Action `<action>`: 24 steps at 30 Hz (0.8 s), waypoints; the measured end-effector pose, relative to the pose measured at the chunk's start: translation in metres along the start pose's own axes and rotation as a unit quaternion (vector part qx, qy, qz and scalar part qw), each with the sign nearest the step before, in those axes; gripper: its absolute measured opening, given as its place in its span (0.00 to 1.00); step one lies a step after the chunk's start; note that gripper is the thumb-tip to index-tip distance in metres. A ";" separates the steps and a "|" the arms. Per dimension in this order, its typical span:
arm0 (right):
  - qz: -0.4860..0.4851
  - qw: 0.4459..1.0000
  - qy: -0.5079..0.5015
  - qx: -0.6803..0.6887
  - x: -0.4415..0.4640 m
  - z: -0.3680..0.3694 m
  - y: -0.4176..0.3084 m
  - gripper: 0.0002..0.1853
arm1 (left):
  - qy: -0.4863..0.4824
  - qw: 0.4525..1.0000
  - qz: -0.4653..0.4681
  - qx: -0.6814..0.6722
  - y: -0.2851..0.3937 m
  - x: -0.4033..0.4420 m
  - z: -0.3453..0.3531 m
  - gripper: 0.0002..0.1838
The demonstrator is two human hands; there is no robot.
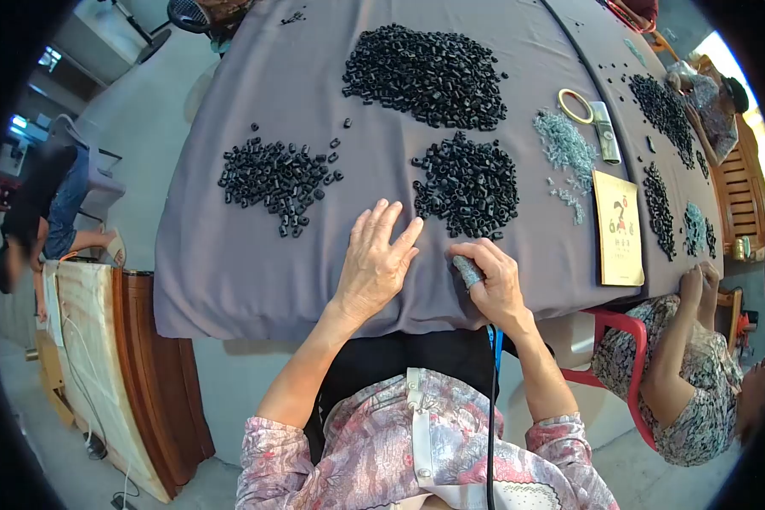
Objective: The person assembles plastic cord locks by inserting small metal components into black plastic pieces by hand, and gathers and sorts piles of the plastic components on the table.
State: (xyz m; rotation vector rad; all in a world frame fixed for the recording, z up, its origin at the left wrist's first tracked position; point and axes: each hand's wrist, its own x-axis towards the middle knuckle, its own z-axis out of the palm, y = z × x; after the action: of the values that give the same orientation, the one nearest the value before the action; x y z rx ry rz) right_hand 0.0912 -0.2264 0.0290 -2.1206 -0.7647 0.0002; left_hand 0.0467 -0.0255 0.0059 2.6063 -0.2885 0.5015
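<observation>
My left hand rests on the grey cloth with its fingers spread, holding nothing. Its fingertips are close to a pile of small black plastic parts. Below that same pile is my right hand, fingers curled together. A grey, speckled piece shows at its thumb side; I cannot tell whether it is a wrapping on the thumb or a held thing. Anything pinched between the fingertips is hidden. Another pile of black parts lies to the left, and a larger pile is farther back.
On the right are clear small pieces, a tape roll, a silvery packet and a yellow booklet. A person sits at the right on a red chair, near more black parts. A black cable hangs before me.
</observation>
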 end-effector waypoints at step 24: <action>-0.057 0.989 0.024 -0.138 0.003 0.010 -0.005 0.24 | 0.138 0.990 -0.028 -0.016 -0.049 0.067 -0.013 0.08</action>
State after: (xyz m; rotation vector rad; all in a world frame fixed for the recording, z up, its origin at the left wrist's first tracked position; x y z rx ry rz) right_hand 0.0888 -0.2151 0.0267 -2.3228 -0.8992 -0.2282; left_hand 0.1183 0.0155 0.0233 2.4658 -0.1288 0.8196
